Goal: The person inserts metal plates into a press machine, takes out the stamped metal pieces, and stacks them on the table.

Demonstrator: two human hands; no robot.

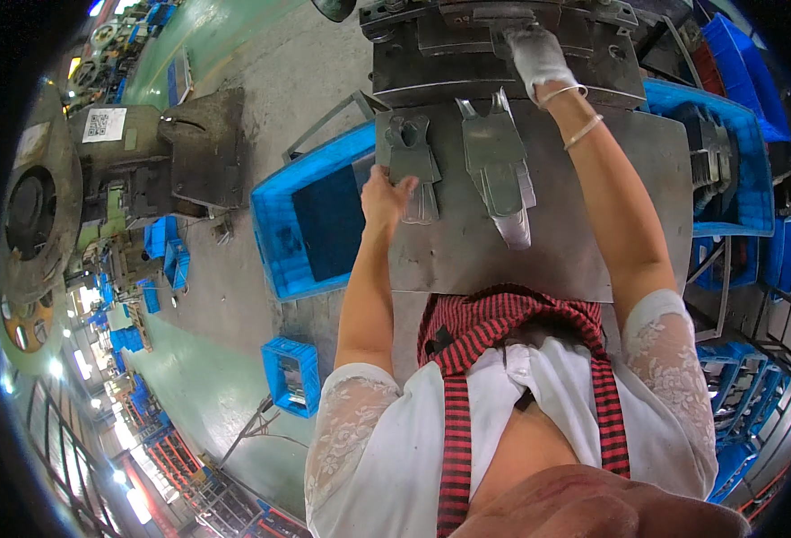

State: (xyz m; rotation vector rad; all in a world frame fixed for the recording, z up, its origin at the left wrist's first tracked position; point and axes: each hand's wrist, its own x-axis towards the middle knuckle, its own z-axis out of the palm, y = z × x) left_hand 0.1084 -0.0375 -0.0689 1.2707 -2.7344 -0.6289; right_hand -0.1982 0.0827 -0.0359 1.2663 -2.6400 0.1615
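Observation:
My bare left hand (383,197) grips the left edge of a small stack of flat, cut-out metal pieces (411,161), its thumb lying over them. The stack rests on the left side of a grey metal worktable (593,215). To its right lies a second pile of bent, shiny metal parts (500,161), overlapping and pointing toward me. My right hand (539,63), in a white glove, reaches forward into the dark steel die (454,36) of a machine. Its fingertips are in shadow against the die, so what they hold, if anything, is hidden.
A blue crate (274,242) stands against the worktable's left side. On the right, another blue crate (759,179) holds several stacked metal parts (711,157). A smaller blue crate (290,377) sits on the floor at lower left. Another machine (126,161) stands farther left.

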